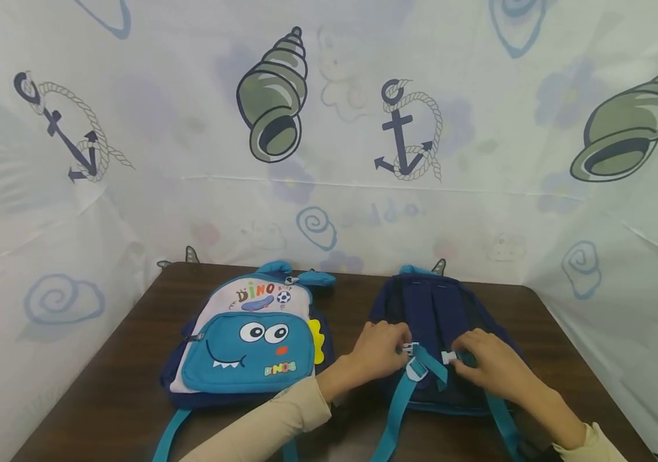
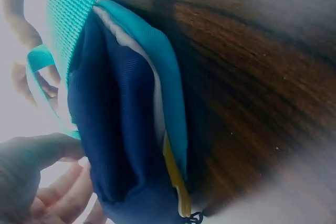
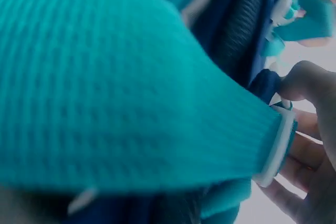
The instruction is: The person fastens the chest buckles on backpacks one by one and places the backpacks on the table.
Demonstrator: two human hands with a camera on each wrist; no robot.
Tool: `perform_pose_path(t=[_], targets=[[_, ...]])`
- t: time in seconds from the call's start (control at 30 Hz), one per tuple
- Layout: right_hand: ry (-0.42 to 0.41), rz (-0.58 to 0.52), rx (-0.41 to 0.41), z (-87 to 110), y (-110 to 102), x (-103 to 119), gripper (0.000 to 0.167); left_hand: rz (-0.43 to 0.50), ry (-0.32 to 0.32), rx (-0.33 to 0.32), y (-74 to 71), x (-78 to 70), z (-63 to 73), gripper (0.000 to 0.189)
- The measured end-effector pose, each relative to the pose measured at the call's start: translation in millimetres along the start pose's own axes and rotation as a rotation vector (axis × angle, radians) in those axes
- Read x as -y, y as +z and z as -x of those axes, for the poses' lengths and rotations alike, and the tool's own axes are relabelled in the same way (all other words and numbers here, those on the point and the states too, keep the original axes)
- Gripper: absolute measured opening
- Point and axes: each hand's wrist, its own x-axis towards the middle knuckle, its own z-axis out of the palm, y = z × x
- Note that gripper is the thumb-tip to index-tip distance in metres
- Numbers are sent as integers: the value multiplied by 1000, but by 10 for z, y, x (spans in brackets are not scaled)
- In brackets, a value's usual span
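Observation:
A navy backpack lies with its shoulder-strap side up, right of centre in the head view. My left hand pinches a white plastic buckle piece on its left strap. Just below hangs a white strap adjuster with a teal webbing strap running to the near edge. My right hand pinches another white buckle piece at the right strap. Teal webbing fills much of the right wrist view and passes through a white adjuster beside the right hand's fingers. The two buckle pieces are apart.
To the left, a second backpack with a dinosaur face lies front side up, a teal strap trailing toward the near edge. Both rest on a dark wooden table. A printed white cloth hangs behind and at the sides.

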Motion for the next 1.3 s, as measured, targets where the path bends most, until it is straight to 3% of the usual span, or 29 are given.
perform_pose_path(t=[0.1, 0.2, 0.4, 0.47, 0.7, 0.87, 0.97, 1.07, 1.2, 1.3], targets=[[7, -20, -43, -5, -61, -35, 16, 77, 16, 1, -23, 14, -12, 26], [-3, -28, -96, -21, -97, -58, 17, 138, -10, 37, -47, 27, -44, 29], [-66, -50, -146, -47, -94, -68, 21, 76, -79, 160, -95, 16, -154, 27], [-78, -46, -144, -42, -84, -70, 21, 92, -90, 175, -98, 11, -181, 27], [-5, -25, -98, 6, -91, -84, 19, 336, -110, 111, -54, 7, -238, 21], [9, -36, -79, 57, -101, -87, 19, 475, -78, 162, 5, -3, -258, 22], [5, -35, -88, 82, -102, -91, 19, 444, -27, 206, 49, -9, -272, 26], [-1, -35, -99, 92, -106, -94, 20, 345, 20, 218, 65, -27, -289, 30], [-11, -39, -115, 93, -113, -89, 19, 203, 29, 178, 89, -53, -308, 29], [-32, -46, -131, 89, -115, -81, 19, 154, 29, 151, 104, -65, -315, 27]])
